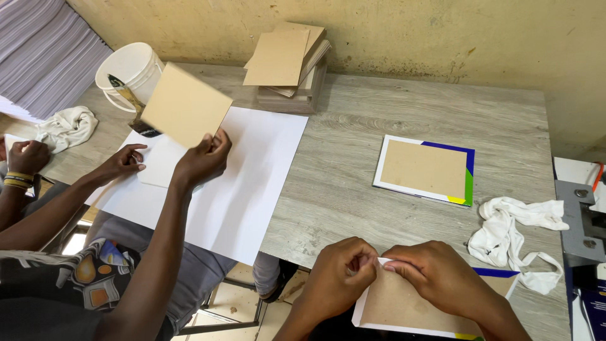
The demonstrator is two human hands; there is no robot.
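Note:
A brown board lying on a white printed cover sheet (404,306) rests at the table's near edge. My left hand (338,275) and my right hand (435,278) meet at its top left corner, fingertips pinching the white flap of the sheet over the board. A finished-looking board on a cover sheet with blue, green and yellow edges (426,170) lies flat farther back, apart from both hands.
A co-worker at the left holds up a tan board (185,104) over a large white sheet (246,177). Behind stand a white bucket with a brush (132,69) and a stack of boards (287,63). White rags (517,233) (66,126) lie right and left; a grey metal device (584,221) sits at the right edge.

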